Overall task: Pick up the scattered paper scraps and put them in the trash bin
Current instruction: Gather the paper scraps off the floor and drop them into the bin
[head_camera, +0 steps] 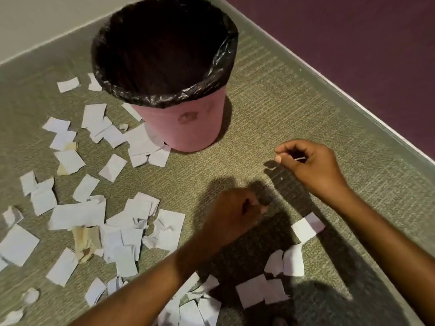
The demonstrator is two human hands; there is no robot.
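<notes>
The trash bin, pink, stands upright on the carpet at twelve o'clock of the view; a black liner is folded over its rim; the mouth is uncovered; the interior is dark and its contents cannot be made out. The paper scraps, mostly white, lie scattered on the carpet from the bin's foot at its seven o'clock out to nine and seven o'clock of the view; many overlap; a few touch the bin's base; some tan pieces lie among them. A smaller cluster lies at six o'clock, between the two forearms; one folded scrap lies apart at five o'clock, just beside the right forearm.

The right hand hangs above the carpet at four o'clock from the bin, well apart from its rim; grip closed, thumb and forefinger pinched together, a thin white sliver showing inside the curled fingers. The left hand is at six o'clock from the bin, above bare carpet; fingers curled; blurred; whether its grip holds anything cannot be told.

A pale wall stands at eleven o'clock; a purple wall at two o'clock.
</notes>
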